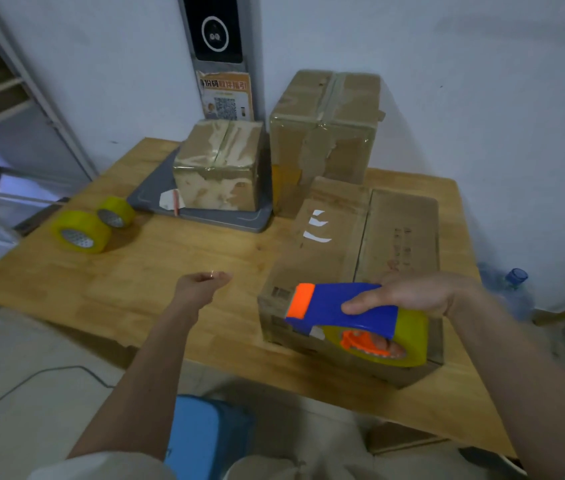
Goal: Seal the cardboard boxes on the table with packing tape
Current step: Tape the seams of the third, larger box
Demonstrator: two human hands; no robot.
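While right hand (423,292) grips tape dispenser (350,317) over box (350,258), left hand (201,285) clenched, empty.

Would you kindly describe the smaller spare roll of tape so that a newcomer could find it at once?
Start at the wooden table and look to its far left side, where two yellow rolls lie beside a grey tray. The smaller tape roll is the one nearer the tray, touching the larger roll. Unlike the roll in the blue dispenser, it lies loose.
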